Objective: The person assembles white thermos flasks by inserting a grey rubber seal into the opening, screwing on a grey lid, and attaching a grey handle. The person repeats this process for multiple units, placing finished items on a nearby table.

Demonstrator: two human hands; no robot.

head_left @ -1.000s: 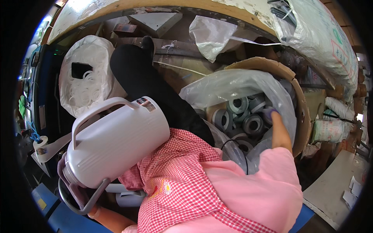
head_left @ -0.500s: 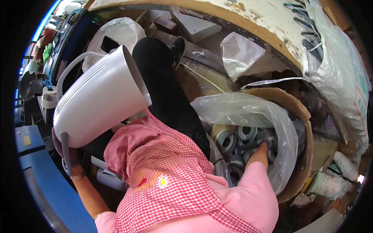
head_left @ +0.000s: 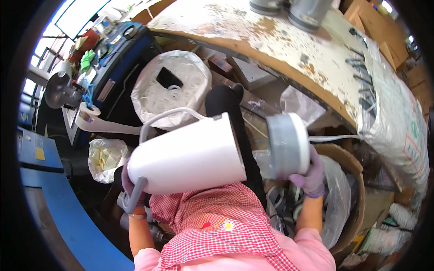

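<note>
My left hand (head_left: 127, 182), in a purple glove, grips the base end of a white jug body (head_left: 190, 158). The jug lies on its side above my lap, its open mouth facing right. A pale curved handle (head_left: 169, 115) arches over its far side, and a grey handle-like piece (head_left: 135, 196) hangs by my left wrist. My right hand (head_left: 313, 179), also gloved, is closed around a grey collar (head_left: 281, 147) with a white rim. The collar is held up level with the jug's mouth, a gap between them.
Below my right hand, a round cardboard box (head_left: 359, 205) with a clear plastic liner (head_left: 340, 194) holds grey rings (head_left: 276, 195). A white-lined bin (head_left: 201, 74) stands ahead. The worn workbench (head_left: 280, 45) runs along the far side. At left is a blue machine (head_left: 58, 203).
My right hand has come up out of the box with a grey collar. My left hand has brought the jug right and lower, turning it nearly level. My view has shifted left and upward.
</note>
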